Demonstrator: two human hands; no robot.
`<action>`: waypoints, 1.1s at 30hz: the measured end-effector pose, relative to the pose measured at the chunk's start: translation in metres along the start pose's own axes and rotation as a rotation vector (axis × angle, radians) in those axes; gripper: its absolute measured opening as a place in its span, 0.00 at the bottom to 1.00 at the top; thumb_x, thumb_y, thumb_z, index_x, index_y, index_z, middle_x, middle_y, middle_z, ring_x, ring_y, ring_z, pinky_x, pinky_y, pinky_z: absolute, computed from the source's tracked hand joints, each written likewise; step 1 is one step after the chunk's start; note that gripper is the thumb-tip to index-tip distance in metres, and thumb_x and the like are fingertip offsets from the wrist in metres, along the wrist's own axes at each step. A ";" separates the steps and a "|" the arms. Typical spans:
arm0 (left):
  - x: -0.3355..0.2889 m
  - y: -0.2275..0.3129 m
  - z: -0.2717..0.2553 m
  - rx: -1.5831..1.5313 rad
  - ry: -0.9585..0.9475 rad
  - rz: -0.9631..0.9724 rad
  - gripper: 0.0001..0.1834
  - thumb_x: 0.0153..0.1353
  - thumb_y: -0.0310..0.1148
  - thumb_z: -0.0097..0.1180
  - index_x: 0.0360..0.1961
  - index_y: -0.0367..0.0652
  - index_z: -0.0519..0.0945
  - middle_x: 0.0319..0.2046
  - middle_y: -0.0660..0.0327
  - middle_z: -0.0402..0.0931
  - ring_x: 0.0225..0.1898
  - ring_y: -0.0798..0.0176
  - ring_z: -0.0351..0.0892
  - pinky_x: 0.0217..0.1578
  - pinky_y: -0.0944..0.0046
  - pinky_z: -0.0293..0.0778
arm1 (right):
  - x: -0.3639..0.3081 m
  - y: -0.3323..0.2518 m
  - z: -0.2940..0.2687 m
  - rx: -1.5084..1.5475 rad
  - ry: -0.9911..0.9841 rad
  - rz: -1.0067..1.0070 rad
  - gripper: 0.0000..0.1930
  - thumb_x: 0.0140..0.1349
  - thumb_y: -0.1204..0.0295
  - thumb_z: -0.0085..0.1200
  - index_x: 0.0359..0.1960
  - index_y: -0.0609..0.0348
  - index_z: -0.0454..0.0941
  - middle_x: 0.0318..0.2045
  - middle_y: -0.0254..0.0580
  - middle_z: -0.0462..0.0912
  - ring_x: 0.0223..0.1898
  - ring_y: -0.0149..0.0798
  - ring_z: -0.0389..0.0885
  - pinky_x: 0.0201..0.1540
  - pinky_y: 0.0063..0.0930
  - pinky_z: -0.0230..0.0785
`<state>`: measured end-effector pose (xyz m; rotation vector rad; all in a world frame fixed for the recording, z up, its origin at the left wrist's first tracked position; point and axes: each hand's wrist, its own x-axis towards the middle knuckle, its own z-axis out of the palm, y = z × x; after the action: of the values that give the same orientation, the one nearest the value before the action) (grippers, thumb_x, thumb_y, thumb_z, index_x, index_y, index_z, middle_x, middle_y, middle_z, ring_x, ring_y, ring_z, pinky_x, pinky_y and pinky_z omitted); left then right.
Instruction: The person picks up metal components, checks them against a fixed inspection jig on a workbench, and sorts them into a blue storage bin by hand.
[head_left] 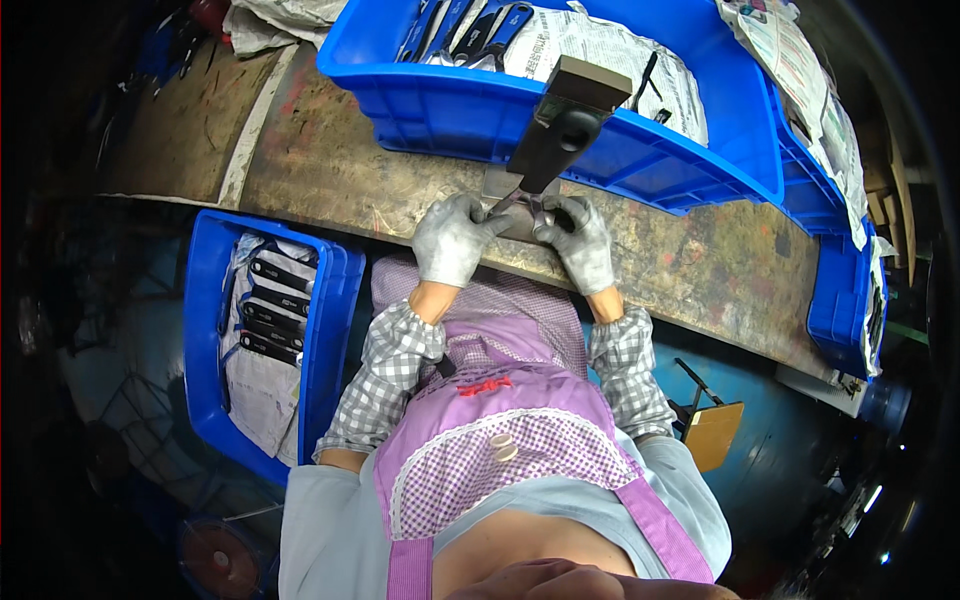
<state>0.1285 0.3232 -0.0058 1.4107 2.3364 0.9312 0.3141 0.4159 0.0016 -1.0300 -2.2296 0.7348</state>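
Note:
My left hand (448, 240), in a grey-white work glove, is closed with thumb and fingers pinching the left side of a small metal piece (520, 206). From the other side, my right hand (582, 243), gloved alike, pinches near its right end. The piece's exact kind is partly hidden by the fingers. It lies low over the bench edge, at the foot of a black upright tool (560, 135) with a block-shaped top. A flat metal plate (500, 183) sits on the bench just behind the fingers.
A large blue bin (440, 110) beyond the tool holds several wrenches (465, 30) and paper wrapping (590, 50). Lower left, another blue bin (335, 300) holds several black-handled wrenches (275, 308). More blue bins (838, 300) line the right end of the worn workbench (700, 265).

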 end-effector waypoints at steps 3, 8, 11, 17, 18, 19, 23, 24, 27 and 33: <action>-0.004 -0.003 0.006 0.065 0.075 0.061 0.24 0.49 0.55 0.72 0.25 0.45 0.80 0.23 0.59 0.78 0.28 0.53 0.79 0.31 0.55 0.75 | 0.002 0.003 0.009 0.322 0.058 0.247 0.16 0.56 0.77 0.67 0.47 0.58 0.83 0.39 0.38 0.84 0.41 0.35 0.82 0.46 0.28 0.76; -0.015 -0.024 -0.005 -0.231 -0.134 -0.053 0.26 0.57 0.59 0.64 0.28 0.44 0.82 0.23 0.59 0.79 0.28 0.59 0.80 0.30 0.58 0.75 | 0.023 -0.043 0.022 0.120 -0.013 0.248 0.09 0.56 0.76 0.64 0.39 0.59 0.85 0.33 0.43 0.86 0.32 0.35 0.83 0.39 0.30 0.76; -0.046 -0.044 -0.043 -1.172 -0.369 -0.321 0.27 0.64 0.58 0.59 0.35 0.41 0.84 0.24 0.64 0.79 0.27 0.66 0.78 0.28 0.61 0.73 | 0.019 -0.093 0.050 0.237 0.100 -0.339 0.09 0.52 0.79 0.61 0.37 0.58 0.85 0.33 0.44 0.87 0.32 0.40 0.84 0.40 0.32 0.77; -0.147 -0.130 -0.128 -0.835 0.040 -0.513 0.15 0.64 0.40 0.64 0.44 0.39 0.81 0.26 0.69 0.76 0.27 0.70 0.73 0.30 0.68 0.72 | 0.012 -0.111 0.087 0.466 -0.427 -0.301 0.15 0.57 0.88 0.54 0.45 0.62 0.84 0.45 0.50 0.86 0.48 0.44 0.86 0.53 0.31 0.76; -0.168 -0.158 -0.142 -0.588 0.221 -0.607 0.16 0.63 0.38 0.65 0.46 0.39 0.80 0.29 0.68 0.78 0.28 0.69 0.74 0.32 0.68 0.73 | 0.012 -0.102 0.087 0.505 -0.411 -0.143 0.16 0.58 0.88 0.54 0.46 0.63 0.84 0.46 0.49 0.86 0.49 0.42 0.85 0.54 0.30 0.75; -0.179 -0.190 -0.149 -0.612 0.625 -0.690 0.22 0.63 0.46 0.64 0.37 0.33 0.84 0.24 0.56 0.83 0.26 0.62 0.80 0.32 0.58 0.77 | 0.012 -0.091 0.085 0.544 -0.376 0.016 0.16 0.59 0.87 0.54 0.47 0.64 0.84 0.47 0.48 0.86 0.50 0.40 0.85 0.55 0.29 0.75; -0.219 -0.327 -0.180 0.011 0.575 -1.153 0.29 0.62 0.52 0.60 0.37 0.28 0.83 0.30 0.36 0.82 0.35 0.41 0.87 0.35 0.50 0.80 | 0.014 -0.061 0.084 0.407 -0.475 0.056 0.15 0.58 0.86 0.56 0.45 0.59 0.85 0.44 0.44 0.87 0.47 0.37 0.85 0.53 0.28 0.75; -0.219 -0.352 -0.177 0.053 0.565 -1.125 0.31 0.61 0.53 0.60 0.41 0.29 0.83 0.34 0.34 0.82 0.40 0.38 0.85 0.39 0.48 0.79 | 0.014 -0.060 0.084 0.331 -0.533 -0.065 0.15 0.58 0.86 0.57 0.45 0.59 0.85 0.43 0.43 0.88 0.46 0.37 0.86 0.52 0.28 0.76; -0.230 -0.387 -0.167 0.209 0.262 -1.211 0.32 0.63 0.56 0.55 0.52 0.37 0.81 0.49 0.30 0.76 0.51 0.35 0.80 0.50 0.45 0.76 | 0.011 -0.070 0.066 0.204 -0.681 -0.262 0.14 0.56 0.85 0.59 0.43 0.58 0.86 0.39 0.44 0.88 0.42 0.38 0.86 0.46 0.29 0.77; -0.281 -0.369 -0.155 0.594 0.029 -0.639 0.25 0.66 0.49 0.54 0.61 0.52 0.74 0.62 0.39 0.70 0.56 0.42 0.77 0.56 0.44 0.72 | 0.070 -0.093 -0.089 0.490 -0.730 0.030 0.07 0.50 0.76 0.59 0.30 0.67 0.85 0.33 0.48 0.87 0.33 0.40 0.85 0.37 0.32 0.78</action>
<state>-0.0698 -0.0989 -0.1530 0.6745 2.9343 0.0793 0.2919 0.4416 0.1440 -0.5968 -2.3872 1.7858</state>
